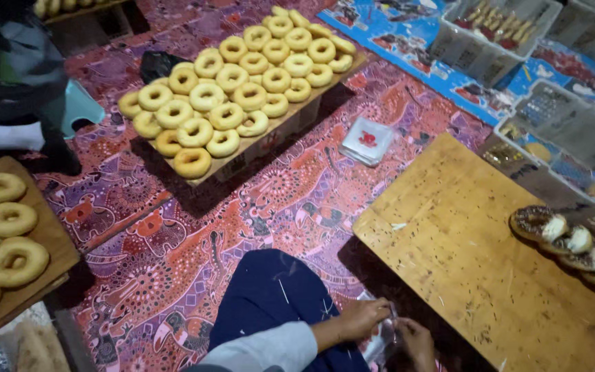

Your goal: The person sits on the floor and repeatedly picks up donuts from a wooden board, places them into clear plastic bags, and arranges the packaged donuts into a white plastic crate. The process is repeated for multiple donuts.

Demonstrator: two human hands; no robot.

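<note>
At the frame's six o'clock, the left hand (361, 318) and right hand (414, 341) both pinch a crinkled clear plastic bag (382, 337) between them, fingers curled closed on it; the speckled wooden board (463, 248) lies toward one o'clock.

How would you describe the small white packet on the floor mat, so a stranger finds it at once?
Start at the long board of plain doughnuts on the patterned mat. Just to its right, before the bare wooden board, lies a small white packet. It alone is flat, square and white with a red mark.
</note>
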